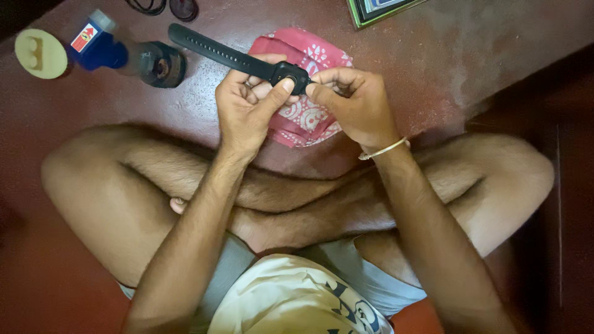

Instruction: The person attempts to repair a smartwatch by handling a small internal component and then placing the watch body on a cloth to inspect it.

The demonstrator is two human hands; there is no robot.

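Watch (281, 73) pinched between both thumbs, left hand (247, 105), right hand (352, 102) (strap (213, 49) jutting left), seemingly gripped.

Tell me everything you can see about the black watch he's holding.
The black watch has a dark, rounded-square case and a matte, rubbery-looking strap with a row of small holes. Only one strap half shows, stretching up and to the left over the reddish floor. The left hand grips the case from below with its thumb on the face; the right hand pinches the case's other edge. It is held above a pink patterned cloth. The face looks dark.
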